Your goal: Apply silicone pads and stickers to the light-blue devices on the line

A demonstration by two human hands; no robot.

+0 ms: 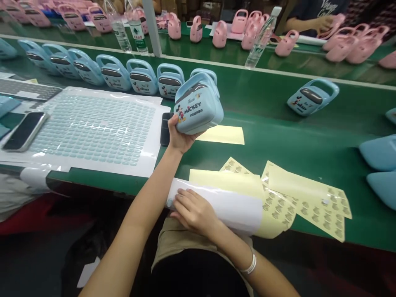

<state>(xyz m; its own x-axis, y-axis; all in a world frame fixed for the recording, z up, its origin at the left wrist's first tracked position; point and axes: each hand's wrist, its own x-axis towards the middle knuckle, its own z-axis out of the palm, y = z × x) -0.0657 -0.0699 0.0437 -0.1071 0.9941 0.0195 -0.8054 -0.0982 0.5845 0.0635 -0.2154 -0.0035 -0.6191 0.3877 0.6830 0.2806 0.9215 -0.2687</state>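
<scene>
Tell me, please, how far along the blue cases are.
Likely done: the lone case lies down the belt. In hand: the left hand holds a Mickey case, the right hand rests on the white sheet. Likely left: the row of cases.

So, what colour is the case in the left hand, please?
Light blue case, held by the left hand; head view shows it.

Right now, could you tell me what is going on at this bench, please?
A person is at the green table. Their left hand holds a blue case up off the table, its printed side facing the camera. Their right hand rests on a white sheet at the near edge, next to yellow sticker sheets. More blue cases stand in a row along the far side, and a big sheet of blue stickers lies to the left.
</scene>
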